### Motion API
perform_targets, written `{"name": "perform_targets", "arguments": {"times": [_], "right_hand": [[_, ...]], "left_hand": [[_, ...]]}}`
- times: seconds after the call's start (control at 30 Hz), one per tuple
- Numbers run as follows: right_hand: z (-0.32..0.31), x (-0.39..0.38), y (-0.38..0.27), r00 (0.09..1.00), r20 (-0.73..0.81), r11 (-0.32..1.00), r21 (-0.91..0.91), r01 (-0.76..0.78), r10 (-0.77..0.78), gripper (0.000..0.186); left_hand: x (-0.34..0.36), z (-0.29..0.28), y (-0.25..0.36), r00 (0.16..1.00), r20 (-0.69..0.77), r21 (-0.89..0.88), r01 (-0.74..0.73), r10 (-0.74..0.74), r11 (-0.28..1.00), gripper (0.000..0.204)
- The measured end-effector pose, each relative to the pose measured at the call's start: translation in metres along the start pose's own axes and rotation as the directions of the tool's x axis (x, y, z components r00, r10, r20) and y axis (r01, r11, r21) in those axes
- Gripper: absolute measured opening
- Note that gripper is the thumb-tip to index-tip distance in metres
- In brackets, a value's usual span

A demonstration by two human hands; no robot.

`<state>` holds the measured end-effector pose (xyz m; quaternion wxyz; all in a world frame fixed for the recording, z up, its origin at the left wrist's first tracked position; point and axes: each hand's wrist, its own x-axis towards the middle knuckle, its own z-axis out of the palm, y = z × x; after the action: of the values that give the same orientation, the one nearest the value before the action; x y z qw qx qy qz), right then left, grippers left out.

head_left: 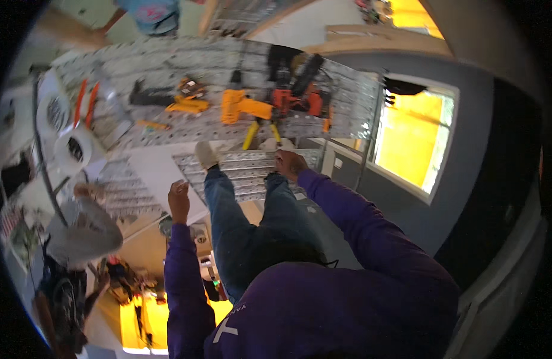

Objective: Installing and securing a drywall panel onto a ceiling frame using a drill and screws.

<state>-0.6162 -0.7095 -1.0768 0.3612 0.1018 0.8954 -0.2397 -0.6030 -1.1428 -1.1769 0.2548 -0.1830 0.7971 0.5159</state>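
Observation:
My left hand (179,197), fingers curled, is raised beside my left leg over a white board (162,173); what it holds, if anything, is too small to make out. My right hand (291,161) is closed near my right foot, just below yellow-handled pliers (250,134); its contents are hidden. Above, the metal scaffold plank (354,119) bears an orange power tool (243,106), red-and-black tools (294,102), an orange-and-black tool (186,103), a small orange item (153,124), red-orange handles (90,102) and white rolls (71,149). My shoes (205,154) are at its near edge.
A person in grey (84,233) is on the left, another in dark clothing (60,305) at lower left, and a blue-shirted person (150,15) beyond the plank. Metal rails (42,155) stand left. A window (408,137) is in the grey wall at right. Floor items (132,281) lie below.

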Motion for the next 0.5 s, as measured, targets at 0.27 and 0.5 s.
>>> {"name": "perform_targets", "arguments": {"times": [0.27,0.5], "right_hand": [[-0.041,0.011,0.181,0.864,-0.492,0.994,0.041,-0.102,0.109,0.025],[-0.141,0.212,0.153,0.731,-0.681,0.998,-0.062,0.017,-0.055,0.028]], "left_hand": [[-0.06,0.047,-0.023,0.954,0.3,0.222,-0.079,0.009,0.972,0.026],[-0.196,0.037,-0.09,0.907,0.421,0.564,-0.237,-0.029,0.791,0.03]]}}
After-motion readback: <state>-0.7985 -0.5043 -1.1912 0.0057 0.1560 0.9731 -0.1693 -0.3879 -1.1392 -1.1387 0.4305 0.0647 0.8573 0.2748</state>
